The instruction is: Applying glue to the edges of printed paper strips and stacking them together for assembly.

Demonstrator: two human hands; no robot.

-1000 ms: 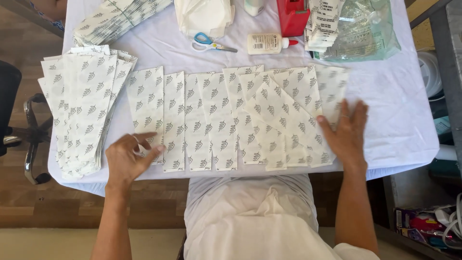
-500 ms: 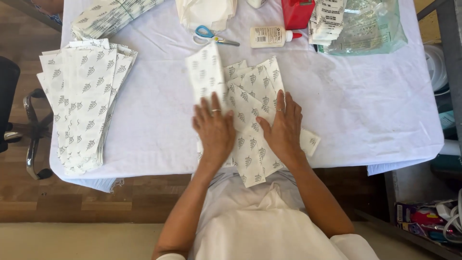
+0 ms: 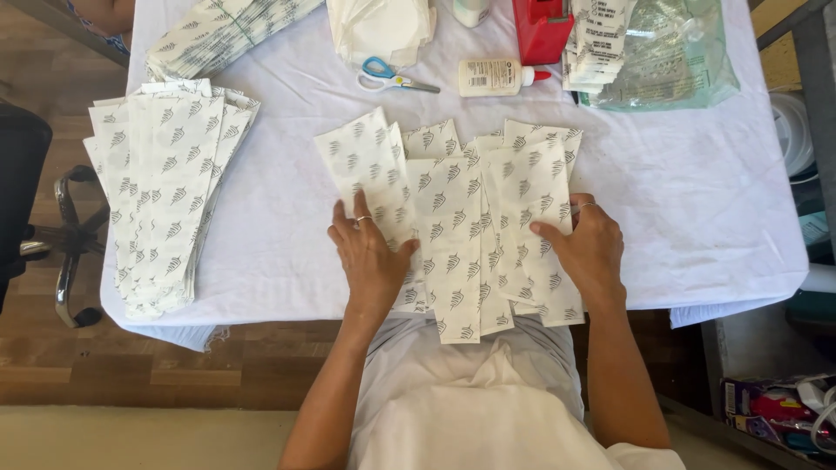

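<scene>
A fanned bunch of long white paper sleeves with a grey leaf print (image 3: 453,218) lies at the near edge of the white-covered table (image 3: 697,218), some ends hanging over the edge. My left hand (image 3: 370,257) lies flat on the left side of the bunch, fingers spread. My right hand (image 3: 588,248) presses flat on its right side. Neither hand grips anything; both rest palm down on the sleeves.
A tall stack of the same printed sleeves (image 3: 161,200) sits at the left, another bundle (image 3: 222,30) at the far left. Blue-handled scissors (image 3: 392,77), a white glue bottle (image 3: 496,77), a red box (image 3: 544,26) and a clear plastic bag (image 3: 670,52) lie at the back. A chair (image 3: 35,200) stands left.
The sleeves, spread in a wide row a second ago, were pushed into a narrow pile. Now my hands have moved apart and the pile is fanned wider again.
</scene>
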